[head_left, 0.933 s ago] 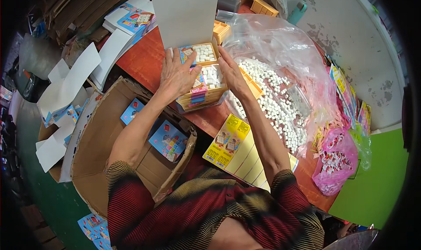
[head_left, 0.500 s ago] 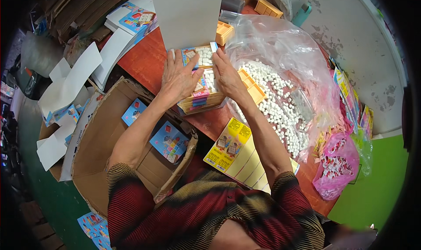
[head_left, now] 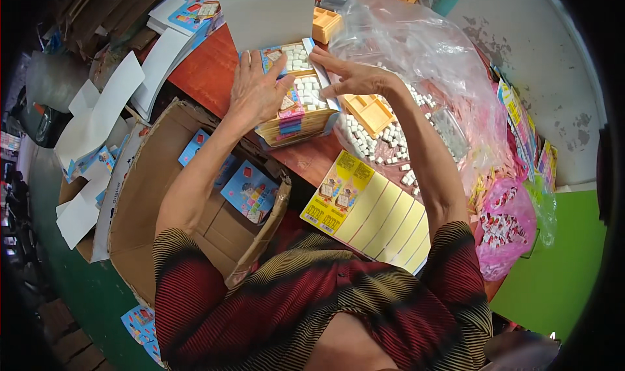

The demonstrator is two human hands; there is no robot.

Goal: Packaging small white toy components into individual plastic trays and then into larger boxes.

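Note:
My left hand (head_left: 257,91) lies flat on a stack of small colourful boxes (head_left: 296,120) filled with white pieces, on a red-brown table (head_left: 208,71). My right hand (head_left: 348,78) pinches the right edge of the top box's flap (head_left: 322,75), its fingers bent over the white pieces. A tall grey-white card lid (head_left: 267,13) stands upright just behind the stack.
A big clear plastic bag (head_left: 423,65) of loose white pieces and an orange tray (head_left: 368,114) lies right of the stack. Yellow flat cards (head_left: 368,211) lie near me. An open cardboard carton (head_left: 169,195) with blue packs stands at my left. A pink bag (head_left: 511,228) sits far right.
Both hands have stayed on the stack. My right hand has shifted from the stack's side up to the top box's right flap.

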